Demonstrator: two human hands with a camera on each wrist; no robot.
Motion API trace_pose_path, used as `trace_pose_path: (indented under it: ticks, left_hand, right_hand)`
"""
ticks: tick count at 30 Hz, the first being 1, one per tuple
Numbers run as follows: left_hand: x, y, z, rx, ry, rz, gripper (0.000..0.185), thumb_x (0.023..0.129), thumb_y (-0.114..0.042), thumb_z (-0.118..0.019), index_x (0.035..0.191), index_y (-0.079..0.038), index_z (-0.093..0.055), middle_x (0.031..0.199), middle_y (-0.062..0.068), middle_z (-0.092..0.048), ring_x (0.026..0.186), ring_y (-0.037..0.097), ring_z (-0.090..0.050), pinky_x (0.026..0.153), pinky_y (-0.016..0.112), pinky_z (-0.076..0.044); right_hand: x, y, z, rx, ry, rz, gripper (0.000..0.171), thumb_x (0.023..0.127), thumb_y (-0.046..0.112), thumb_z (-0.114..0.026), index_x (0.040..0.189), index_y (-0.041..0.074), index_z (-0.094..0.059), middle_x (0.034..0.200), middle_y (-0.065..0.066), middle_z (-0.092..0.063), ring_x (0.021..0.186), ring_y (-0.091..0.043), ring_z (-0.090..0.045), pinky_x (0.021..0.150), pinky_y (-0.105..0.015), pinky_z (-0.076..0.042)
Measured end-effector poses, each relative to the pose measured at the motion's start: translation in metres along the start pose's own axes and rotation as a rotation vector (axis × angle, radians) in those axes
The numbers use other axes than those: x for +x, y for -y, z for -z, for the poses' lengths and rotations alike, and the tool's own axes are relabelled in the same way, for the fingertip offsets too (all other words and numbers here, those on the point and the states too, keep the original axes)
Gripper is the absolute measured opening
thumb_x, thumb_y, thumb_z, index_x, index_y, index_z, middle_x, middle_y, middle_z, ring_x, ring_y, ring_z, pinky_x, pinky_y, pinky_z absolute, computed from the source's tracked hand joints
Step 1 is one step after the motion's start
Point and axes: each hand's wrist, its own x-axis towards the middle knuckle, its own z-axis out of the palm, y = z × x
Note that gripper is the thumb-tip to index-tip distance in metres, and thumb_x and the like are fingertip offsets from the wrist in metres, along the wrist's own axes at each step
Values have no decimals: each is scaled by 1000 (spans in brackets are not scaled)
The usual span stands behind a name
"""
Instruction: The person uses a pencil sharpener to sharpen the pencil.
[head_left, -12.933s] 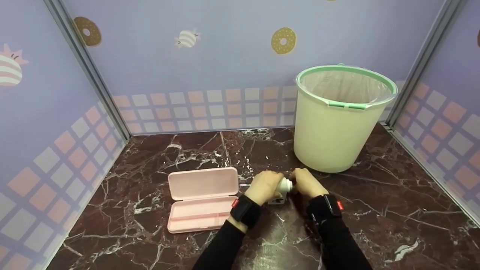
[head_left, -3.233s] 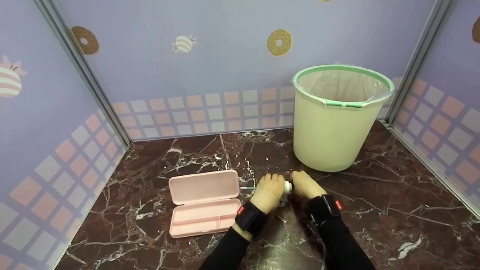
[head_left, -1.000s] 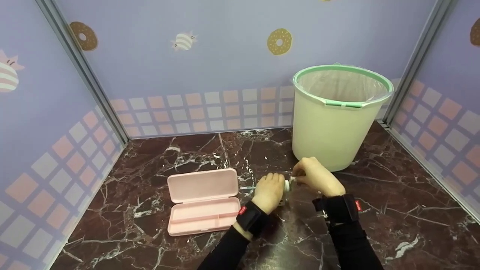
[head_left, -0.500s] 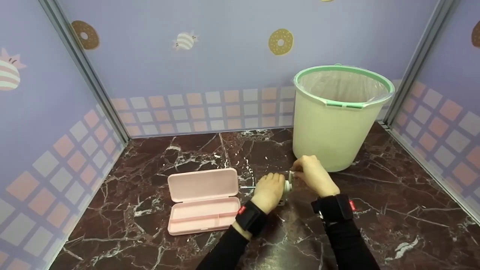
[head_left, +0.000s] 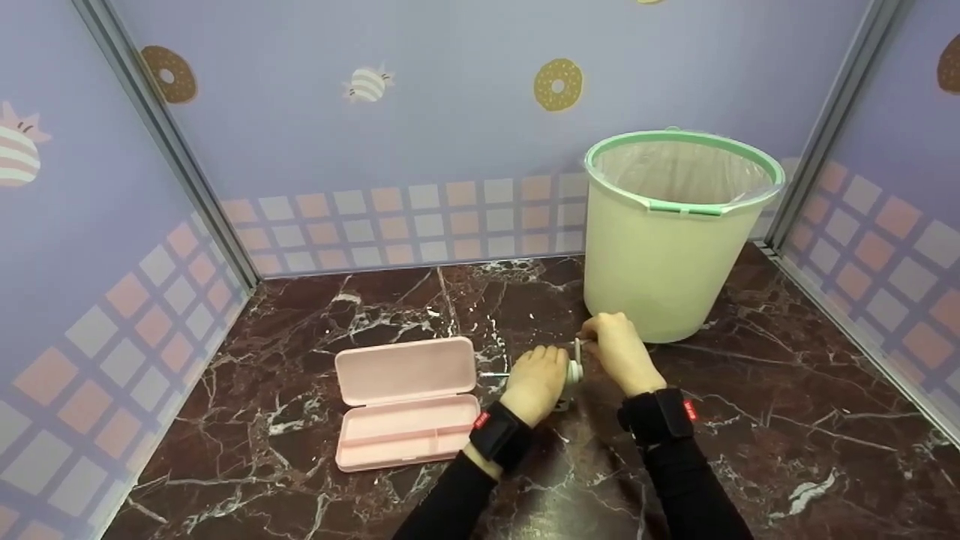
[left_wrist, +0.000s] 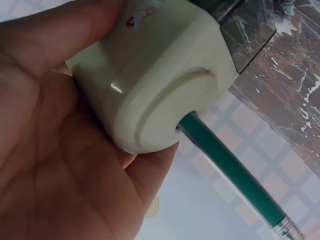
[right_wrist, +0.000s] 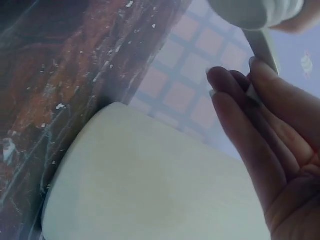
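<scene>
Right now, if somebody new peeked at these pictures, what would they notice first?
Probably the big pale bin with a green rim standing at the back right of the dark marble table. Next, the two hands in the middle: the left hand holds a cream pencil sharpener with a green pencil stuck in it, and the right hand pinches its crank. An open pink pencil case lies to the left.

Cream pencil sharpener [left_wrist: 160, 80] lying sideways just right of pink case [head_left: 405, 401], green pencil [left_wrist: 230, 170] stuck in its end, crank [right_wrist: 262, 47] opposite.
</scene>
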Motion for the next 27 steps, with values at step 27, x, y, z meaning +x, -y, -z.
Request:
trace_pose_path:
  ticks: [27]
  left_hand:
    - [-4,0,-9,63,-165,-29,21,83,-13,-65,103,-12,-57,96,0,-63,90,15,-60,79,24,-50]
  right_hand:
    - [-4,-24,-36,-28,201,59,20,69,-13,-61,62,4,-66,73,-15,-71,70,-34,-68,64,-48,-52]
